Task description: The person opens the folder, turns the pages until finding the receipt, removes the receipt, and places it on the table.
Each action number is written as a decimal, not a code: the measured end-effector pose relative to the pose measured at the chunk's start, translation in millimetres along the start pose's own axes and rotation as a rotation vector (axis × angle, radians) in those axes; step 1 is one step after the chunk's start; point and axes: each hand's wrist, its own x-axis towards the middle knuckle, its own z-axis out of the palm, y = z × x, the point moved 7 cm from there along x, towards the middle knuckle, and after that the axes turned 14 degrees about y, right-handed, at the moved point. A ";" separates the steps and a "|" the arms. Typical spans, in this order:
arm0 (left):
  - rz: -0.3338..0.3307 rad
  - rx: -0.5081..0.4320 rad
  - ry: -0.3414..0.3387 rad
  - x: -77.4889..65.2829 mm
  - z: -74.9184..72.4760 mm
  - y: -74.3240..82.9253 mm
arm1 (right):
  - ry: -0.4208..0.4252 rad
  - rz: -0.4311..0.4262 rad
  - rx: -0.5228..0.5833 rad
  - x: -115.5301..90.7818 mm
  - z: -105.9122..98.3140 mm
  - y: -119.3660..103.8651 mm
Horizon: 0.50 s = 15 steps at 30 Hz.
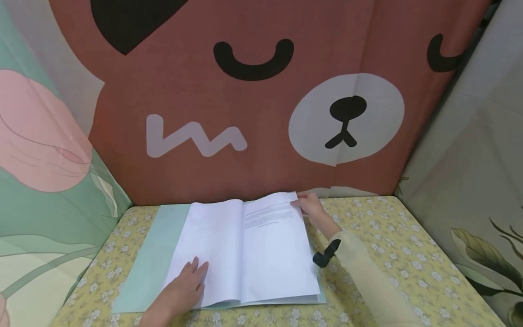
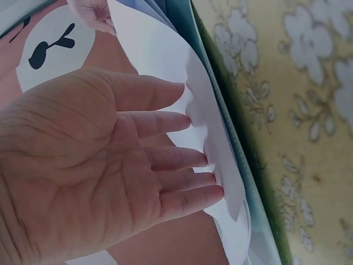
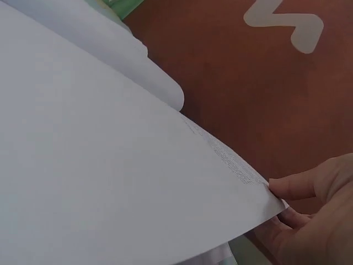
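Observation:
A bound stack of white paper in a pale green cover (image 1: 152, 254) lies spread on the table. Its left page (image 1: 214, 245) is blank, while the right page (image 1: 278, 259) bears a few lines of print near the top. My left hand (image 1: 181, 288) rests on the lower left page, and the left wrist view shows its fingers (image 2: 171, 157) extended against the paper. At the far right corner my right hand (image 1: 313, 209) pinches the page between thumb and fingers. The right wrist view has that corner raised, with the right hand (image 3: 314, 215) at its tip.
A yellow flowered cloth (image 1: 380, 254) covers the table. Behind the table hangs a brown curtain (image 1: 261, 172) with a bear's face. More printed cloth (image 1: 470, 150) hangs on the right and a green one (image 1: 53, 218) on the left. A black strap piece (image 1: 327, 254) sits at the right sleeve.

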 end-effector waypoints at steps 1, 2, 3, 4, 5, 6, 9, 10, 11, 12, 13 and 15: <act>-0.001 -0.001 -0.002 -0.5 -0.1 0.2 | -0.005 0.005 0.001 -1.1 0.5 -0.9; -0.004 0.001 -0.008 -0.9 0.0 0.5 | -0.012 0.013 0.004 -2.0 1.2 -1.8; -0.002 0.003 -0.011 -1.3 -0.2 1.1 | -0.016 0.023 0.004 -3.1 1.5 -2.6; -0.003 0.003 -0.013 -1.8 -0.6 1.3 | -0.022 0.032 0.001 -4.2 1.9 -3.4; -0.005 0.003 -0.014 -2.4 -1.2 1.3 | -0.027 0.048 0.010 -4.9 2.5 -4.4; -0.004 0.001 -0.011 -2.8 -1.9 1.4 | -0.037 0.059 0.018 -5.8 3.1 -5.2; 0.012 -0.021 0.010 -3.3 -5.5 3.1 | -0.084 0.080 0.059 -8.2 6.1 -10.0; 0.016 -0.036 0.017 -3.2 -6.8 3.5 | -0.106 0.081 0.083 -8.8 7.8 -12.4; 0.024 -0.050 0.025 -2.9 -8.1 4.4 | -0.130 0.081 0.108 -9.6 9.6 -15.0; 0.027 -0.062 0.029 -2.5 -9.0 5.0 | -0.157 0.081 0.134 -11.0 11.6 -17.7; 0.028 -0.072 0.031 -2.0 -9.8 5.5 | -0.183 0.083 0.161 -12.7 13.7 -20.8; 0.026 -0.086 0.026 -1.2 -10.9 6.3 | -0.236 0.089 0.212 -17.0 18.5 -26.8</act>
